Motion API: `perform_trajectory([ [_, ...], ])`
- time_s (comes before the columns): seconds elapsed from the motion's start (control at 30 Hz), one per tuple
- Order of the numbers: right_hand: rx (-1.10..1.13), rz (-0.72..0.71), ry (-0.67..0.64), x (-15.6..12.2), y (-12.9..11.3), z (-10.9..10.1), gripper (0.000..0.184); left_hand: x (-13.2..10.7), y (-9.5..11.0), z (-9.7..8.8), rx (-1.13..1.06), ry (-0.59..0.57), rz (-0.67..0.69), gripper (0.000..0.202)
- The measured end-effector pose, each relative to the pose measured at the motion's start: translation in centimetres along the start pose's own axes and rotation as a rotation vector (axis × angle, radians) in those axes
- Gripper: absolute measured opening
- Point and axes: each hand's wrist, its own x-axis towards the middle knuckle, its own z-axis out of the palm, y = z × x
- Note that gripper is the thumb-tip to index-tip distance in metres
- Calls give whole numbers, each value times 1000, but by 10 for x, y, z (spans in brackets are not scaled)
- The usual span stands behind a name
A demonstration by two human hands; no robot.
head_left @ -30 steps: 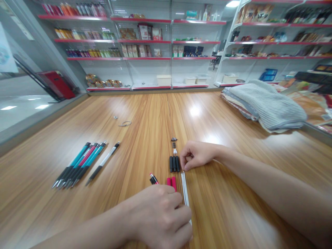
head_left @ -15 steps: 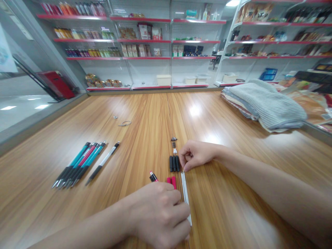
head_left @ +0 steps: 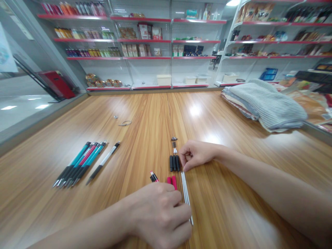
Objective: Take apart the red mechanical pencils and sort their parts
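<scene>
Several slim white pen refills [head_left: 185,190] lie side by side on the wooden table, pointing away from me. At their far end my right hand [head_left: 193,155] is closed, thumb and forefinger pinched on the tips. Across their near end lies my left hand [head_left: 164,212], fingers curled in at the refills, its fingertips hidden. Black pen grips [head_left: 174,163] stand in a row just left of my right fingers. Red pen barrels [head_left: 172,181] and a black-and-red pen top [head_left: 154,176] show partly from under my left hand. Small white and dark pen parts [head_left: 174,145] lie beyond the grips.
To the left lie several blue and red pens [head_left: 77,164] and a white pen [head_left: 103,162]. A thin looped strip [head_left: 125,123] and a small metal piece [head_left: 115,117] are farther back. Folded cloths [head_left: 267,103] are stacked at right. Stocked shelves [head_left: 145,39] stand behind the table.
Almost nothing differs. My left hand has shifted very slightly to the right at the refills' near end, while my right hand stays at their tips.
</scene>
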Motion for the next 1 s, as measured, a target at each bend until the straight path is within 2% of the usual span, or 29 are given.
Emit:
perform_trajectory([
  [0.23, 81, -29, -65, 0, 4, -4, 33, 1, -1, 1, -43, 7, -39, 25],
  [0.4, 94, -28, -55, 0, 3, -4, 35, 0, -5, 2, -80, -38, -100, 25],
  [0.77, 59, -26, -44, 0, 6, -4, 32, -1, -4, 1, -102, -107, -110, 23],
  [1.0, 61, -32, -40, 0, 7, -2, 31, -2, -4, 2, -100, -111, -111, 25],
])
